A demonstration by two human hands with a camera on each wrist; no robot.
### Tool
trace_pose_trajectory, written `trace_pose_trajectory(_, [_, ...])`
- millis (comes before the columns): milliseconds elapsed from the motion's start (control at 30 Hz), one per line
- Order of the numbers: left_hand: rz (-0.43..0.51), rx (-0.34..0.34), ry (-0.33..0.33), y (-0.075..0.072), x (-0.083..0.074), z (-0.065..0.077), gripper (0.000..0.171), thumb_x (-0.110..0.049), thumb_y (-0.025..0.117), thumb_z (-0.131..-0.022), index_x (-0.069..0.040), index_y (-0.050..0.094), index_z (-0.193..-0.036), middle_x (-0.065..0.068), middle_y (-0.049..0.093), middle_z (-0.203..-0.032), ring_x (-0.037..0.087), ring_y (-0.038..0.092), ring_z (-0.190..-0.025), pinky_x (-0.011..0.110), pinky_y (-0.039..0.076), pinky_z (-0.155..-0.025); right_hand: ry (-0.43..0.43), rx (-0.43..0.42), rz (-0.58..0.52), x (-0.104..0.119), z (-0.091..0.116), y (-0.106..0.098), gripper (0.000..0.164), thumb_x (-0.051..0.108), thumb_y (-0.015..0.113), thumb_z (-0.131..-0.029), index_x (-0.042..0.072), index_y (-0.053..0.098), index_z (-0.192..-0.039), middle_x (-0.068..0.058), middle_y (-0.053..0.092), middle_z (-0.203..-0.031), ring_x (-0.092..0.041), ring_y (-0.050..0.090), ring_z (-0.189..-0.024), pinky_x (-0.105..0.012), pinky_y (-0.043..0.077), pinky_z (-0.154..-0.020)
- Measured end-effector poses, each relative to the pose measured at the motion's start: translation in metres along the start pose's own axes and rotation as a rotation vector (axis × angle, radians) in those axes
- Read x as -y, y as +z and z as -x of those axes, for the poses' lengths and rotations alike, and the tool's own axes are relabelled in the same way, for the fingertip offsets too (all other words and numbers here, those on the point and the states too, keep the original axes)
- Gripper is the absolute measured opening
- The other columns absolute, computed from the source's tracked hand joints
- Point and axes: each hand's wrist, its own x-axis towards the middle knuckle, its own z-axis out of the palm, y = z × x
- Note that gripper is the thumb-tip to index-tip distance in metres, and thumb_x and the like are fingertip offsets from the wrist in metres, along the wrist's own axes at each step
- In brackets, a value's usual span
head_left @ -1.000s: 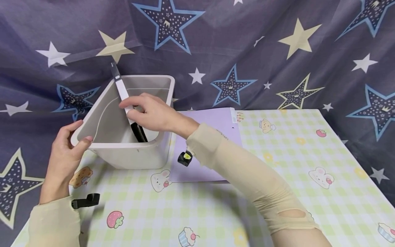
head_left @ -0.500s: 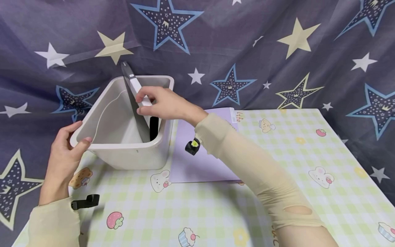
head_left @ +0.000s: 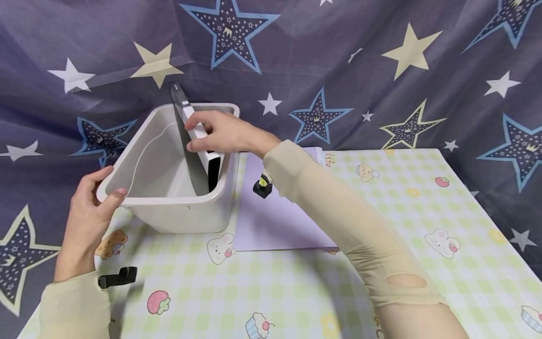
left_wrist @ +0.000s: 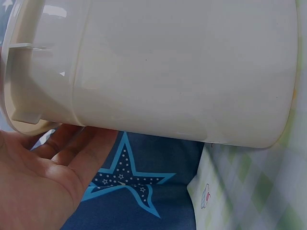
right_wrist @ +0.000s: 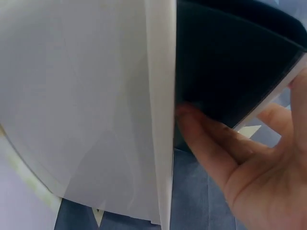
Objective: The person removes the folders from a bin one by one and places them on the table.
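A light grey plastic bin [head_left: 169, 219] stands at the left of the table. My left hand [head_left: 89, 205] grips its near left corner, thumb over the rim and fingers along the outside, as the left wrist view [left_wrist: 53, 172] of that hand also shows. A flat dark case with a white spine [head_left: 194, 162] leans inside the bin near its right wall, its upper end sticking out over the back rim. My right hand [head_left: 230, 134] pinches the spine between thumb and fingers. In the right wrist view the case's dark face [right_wrist: 230, 62] lies behind the bin's white rim.
A purple folder [head_left: 275, 226] lies right of the bin, partly under my right forearm. The table wears a green checked cloth [head_left: 389, 221] with printed figures. Behind it hangs a dark blue curtain [head_left: 364, 52] with stars.
My right hand has moved right with the case, carrying it from the bin's middle towards its right wall, and a little upward lately. The left hand and bin have stayed put.
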Motion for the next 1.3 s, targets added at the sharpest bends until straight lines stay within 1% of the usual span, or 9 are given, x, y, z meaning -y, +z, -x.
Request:
trace_pose_trajectory(133, [0.033, 0.000, -0.004, -0.001, 0.000, -0.001, 0.056, 0.003, 0.059, -0.088, -0.005, 0.044, -0.140, -0.005, 0.047, -0.115, 0.006, 0.051, -0.091, 0.006, 0.044, -0.071, -0.001, -0.017, 0.013, -0.001, -0.004, 0.000, 0.040, 0.039, 0.069, -0.084, 0.027, 0.056, -0.120, -0.002, 0.053, -0.085, -0.014, 0.053, -0.075, -0.024, 0.042, -0.068])
trace_pose_trajectory(333, [0.031, 0.015, 0.005, -0.002, 0.001, 0.000, 0.056, 0.003, 0.058, -0.088, -0.006, 0.043, -0.141, -0.006, 0.047, -0.116, 0.005, 0.051, -0.090, 0.006, 0.045, -0.070, 0.007, -0.043, -0.004, -0.006, -0.003, 0.001, 0.034, 0.026, 0.067, -0.081, 0.022, 0.056, -0.113, -0.003, 0.055, -0.079, -0.015, 0.057, -0.066, -0.025, 0.045, -0.065])
trace_pose_trajectory(567, [-0.057, 0.021, 0.009, 0.000, 0.001, 0.001, 0.056, 0.000, 0.058, -0.089, -0.005, 0.041, -0.142, -0.009, 0.045, -0.117, 0.004, 0.051, -0.092, 0.006, 0.044, -0.071, 0.009, -0.082, -0.047, -0.011, 0.001, 0.002, 0.035, 0.028, 0.072, -0.078, 0.021, 0.058, -0.109, -0.003, 0.056, -0.072, -0.015, 0.058, -0.059, -0.027, 0.048, -0.059])
trace_pose_trajectory(800, [0.025, 0.026, 0.008, 0.000, 0.001, 0.000, 0.056, 0.003, 0.058, -0.088, -0.005, 0.042, -0.141, -0.006, 0.046, -0.117, 0.005, 0.051, -0.092, 0.006, 0.045, -0.071, 0.016, -0.143, -0.040, -0.011, 0.006, -0.003, 0.031, 0.026, 0.068, -0.078, 0.023, 0.060, -0.107, 0.001, 0.048, -0.064, -0.015, 0.056, -0.056, -0.026, 0.046, -0.061])
trace_pose_trajectory(933, [0.019, 0.026, 0.000, 0.000, 0.000, 0.000, 0.056, 0.002, 0.059, -0.088, -0.005, 0.042, -0.141, -0.006, 0.046, -0.117, 0.005, 0.051, -0.093, 0.006, 0.045, -0.072, 0.054, -0.188, -0.036, -0.011, 0.007, -0.008, 0.024, 0.027, 0.069, -0.080, 0.025, 0.059, -0.102, 0.003, 0.043, -0.062, -0.015, 0.054, -0.059, -0.026, 0.042, -0.063])
trace_pose_trajectory(1000, [0.003, 0.025, -0.002, 0.000, 0.000, 0.000, 0.056, 0.001, 0.059, -0.089, -0.006, 0.041, -0.142, -0.006, 0.045, -0.117, 0.005, 0.051, -0.093, 0.006, 0.045, -0.072, 0.061, -0.191, -0.053, -0.013, 0.007, -0.009, 0.021, 0.026, 0.068, -0.081, 0.024, 0.058, -0.099, 0.003, 0.043, -0.061, -0.016, 0.054, -0.058, -0.026, 0.042, -0.062])
trace_pose_trajectory(1133, [0.019, 0.022, 0.001, 0.000, 0.000, 0.001, 0.056, 0.001, 0.059, -0.089, -0.006, 0.042, -0.141, -0.006, 0.046, -0.117, 0.005, 0.051, -0.093, 0.006, 0.044, -0.072, 0.039, -0.156, -0.181, -0.020, 0.006, -0.010, 0.017, 0.018, 0.066, -0.082, 0.018, 0.056, -0.095, 0.000, 0.043, -0.058, -0.017, 0.050, -0.054, -0.027, 0.041, -0.060])
trace_pose_trajectory(1233, [0.064, 0.020, 0.001, 0.000, 0.000, 0.000, 0.056, 0.003, 0.059, -0.087, -0.005, 0.043, -0.141, -0.004, 0.047, -0.116, 0.005, 0.052, -0.092, 0.006, 0.045, -0.072, 0.024, -0.119, -0.270, -0.026, 0.007, -0.011, 0.023, 0.013, 0.065, -0.082, 0.015, 0.060, -0.104, -0.004, 0.048, -0.061, -0.018, 0.049, -0.054, -0.029, 0.043, -0.061])
trace_pose_trajectory(1300, [0.044, 0.020, 0.001, 0.000, 0.000, 0.000, 0.056, 0.003, 0.059, -0.088, -0.005, 0.043, -0.141, -0.005, 0.047, -0.116, 0.005, 0.052, -0.092, 0.006, 0.045, -0.072, 0.022, -0.097, -0.290, -0.028, 0.008, -0.012, 0.032, 0.011, 0.065, -0.083, 0.014, 0.061, -0.115, -0.004, 0.057, -0.077, -0.019, 0.048, -0.056, -0.029, 0.044, -0.063])
